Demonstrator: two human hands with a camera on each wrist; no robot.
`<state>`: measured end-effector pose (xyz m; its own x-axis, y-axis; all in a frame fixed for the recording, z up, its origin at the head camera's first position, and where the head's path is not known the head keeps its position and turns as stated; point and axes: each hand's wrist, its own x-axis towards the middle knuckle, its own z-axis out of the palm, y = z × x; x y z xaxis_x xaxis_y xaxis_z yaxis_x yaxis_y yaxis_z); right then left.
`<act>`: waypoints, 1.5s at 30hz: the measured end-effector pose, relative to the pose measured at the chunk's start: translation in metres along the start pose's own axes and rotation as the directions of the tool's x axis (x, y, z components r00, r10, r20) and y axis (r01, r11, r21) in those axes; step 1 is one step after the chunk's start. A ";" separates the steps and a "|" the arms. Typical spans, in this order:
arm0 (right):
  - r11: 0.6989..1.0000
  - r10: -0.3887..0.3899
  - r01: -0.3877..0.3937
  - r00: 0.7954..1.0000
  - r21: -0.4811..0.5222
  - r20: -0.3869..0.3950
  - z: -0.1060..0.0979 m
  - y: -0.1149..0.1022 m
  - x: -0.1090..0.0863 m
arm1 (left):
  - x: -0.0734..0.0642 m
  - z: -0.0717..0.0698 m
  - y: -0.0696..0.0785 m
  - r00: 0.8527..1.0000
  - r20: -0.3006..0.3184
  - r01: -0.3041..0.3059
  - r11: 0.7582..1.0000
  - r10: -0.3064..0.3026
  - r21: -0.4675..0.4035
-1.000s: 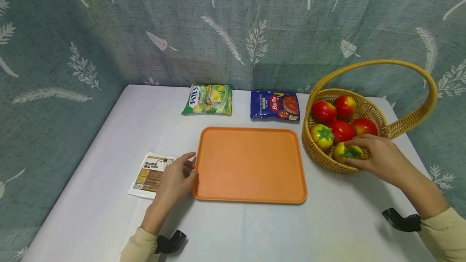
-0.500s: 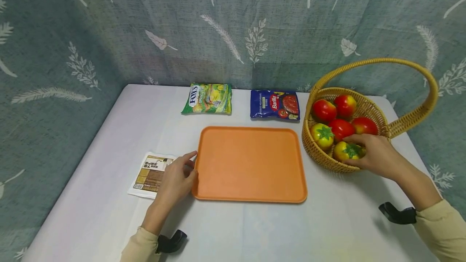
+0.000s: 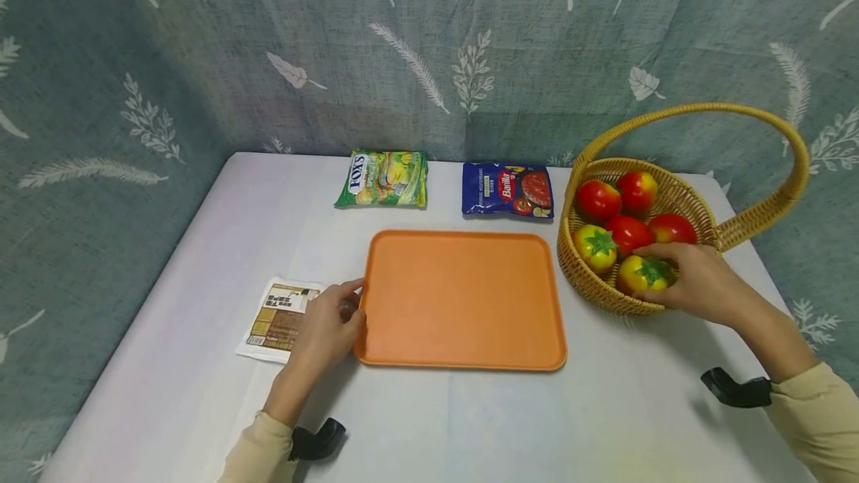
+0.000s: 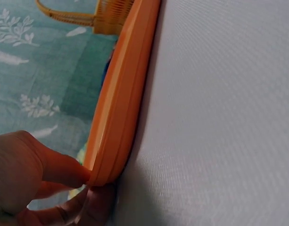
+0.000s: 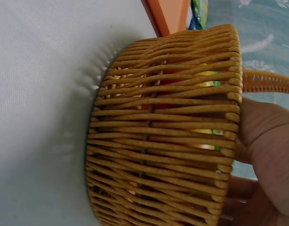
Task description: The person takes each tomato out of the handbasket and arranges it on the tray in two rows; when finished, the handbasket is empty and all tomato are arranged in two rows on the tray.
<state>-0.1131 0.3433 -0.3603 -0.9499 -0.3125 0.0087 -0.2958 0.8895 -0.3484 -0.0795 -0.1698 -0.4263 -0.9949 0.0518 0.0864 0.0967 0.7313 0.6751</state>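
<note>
An orange tray point(image 3: 463, 300) lies flat on the white table. My left hand point(image 3: 325, 323) is at its left edge; in the left wrist view the thumb point(image 4: 71, 172) and fingers hold the rim. On the right, a wicker basket point(image 3: 593, 293) with a tall handle contains red tomatoes point(image 3: 628, 235) and a yellow-green tomato point(image 3: 595, 248). Inside its front rim, my right hand point(image 3: 701, 282) grips another yellow tomato point(image 3: 644, 274) with a green calyx, thumb and fingers on either side. The right wrist view shows mostly basket weave, hiding the fingertips.
Behind the tray lie a green Fox's candy bag point(image 3: 385, 179) and a blue Barilla pouch point(image 3: 507, 191). A white and brown packet point(image 3: 278, 319) sits left of the tray, partly behind my left hand. Patterned green cloth point(image 3: 416, 51) encloses the table's back and sides.
The whole head view has shifted slightly. My right hand has shifted only a little around the yellow tomato, which remains in the basket. My left hand stays at the tray's edge.
</note>
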 end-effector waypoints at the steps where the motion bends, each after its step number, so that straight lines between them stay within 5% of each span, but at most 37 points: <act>1: 1.000 -0.003 0.003 1.000 -0.003 -0.014 -0.002 0.000 -0.001 | 0.000 0.000 0.000 1.000 0.000 0.000 1.000 0.000 -0.001; 10: 0.999 -0.018 0.014 0.992 -0.034 -0.128 -0.014 -0.002 -0.006 | -0.001 0.000 -0.001 1.000 -0.005 0.015 1.000 -0.015 -0.018; 25: 0.999 0.000 -0.007 0.982 -0.035 -0.191 -0.016 -0.028 -0.009 | 0.003 -0.005 -0.002 0.999 -0.005 0.045 0.997 -0.046 -0.066; 35: 0.996 -0.093 0.089 0.958 -0.030 -0.269 -0.018 -0.055 -0.007 | 0.003 -0.007 -0.001 0.993 0.031 0.116 0.988 -0.114 -0.099; 45: 0.985 -0.170 0.174 0.929 -0.016 -0.328 -0.018 -0.075 0.001 | 0.003 -0.004 -0.002 0.997 -0.006 0.079 0.992 -0.080 -0.102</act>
<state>-0.0939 0.2820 -0.3171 -0.8657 -0.3318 0.3748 -0.4583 0.8265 -0.3268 -0.0826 -0.1735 -0.4244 -0.9993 -0.0108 0.0366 0.0204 0.6601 0.7509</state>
